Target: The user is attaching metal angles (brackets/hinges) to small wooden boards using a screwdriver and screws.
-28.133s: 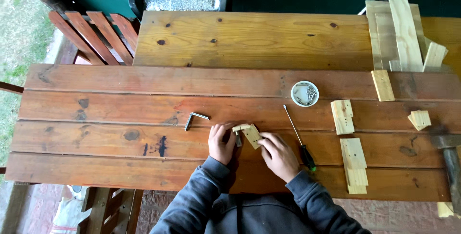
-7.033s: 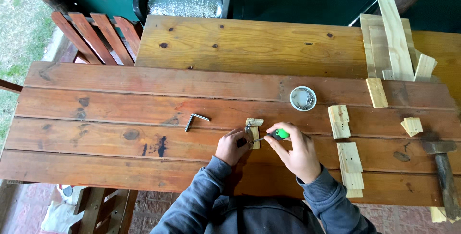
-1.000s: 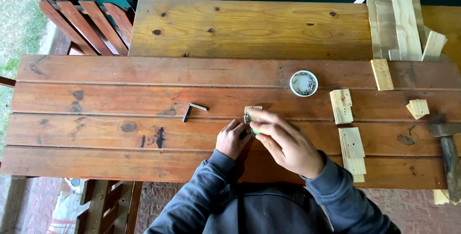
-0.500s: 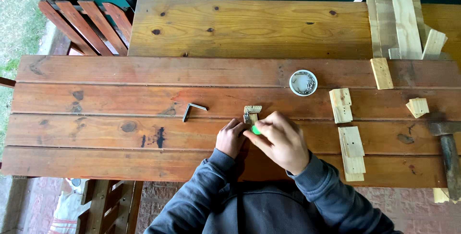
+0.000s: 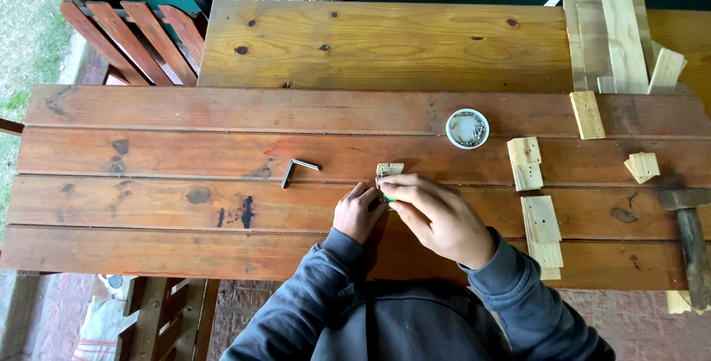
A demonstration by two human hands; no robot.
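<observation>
Change: since half a second ago the right hand (image 5: 437,216) has slid slightly left over the small wooden block (image 5: 389,171).
Right hand: curled around a green-handled tool (image 5: 388,197), mostly hidden.
Left hand (image 5: 358,211): fingers bent beside the block; grip cannot be told.
Surroundings: metal bracket (image 5: 298,168) left; white dish (image 5: 467,128), wood offcuts (image 5: 533,187), hammer (image 5: 692,235) right, all on the table (image 5: 148,183).

The single head-worn camera looks almost straight down (from well above) at the wooden table (image 5: 185,205), with no second view.
</observation>
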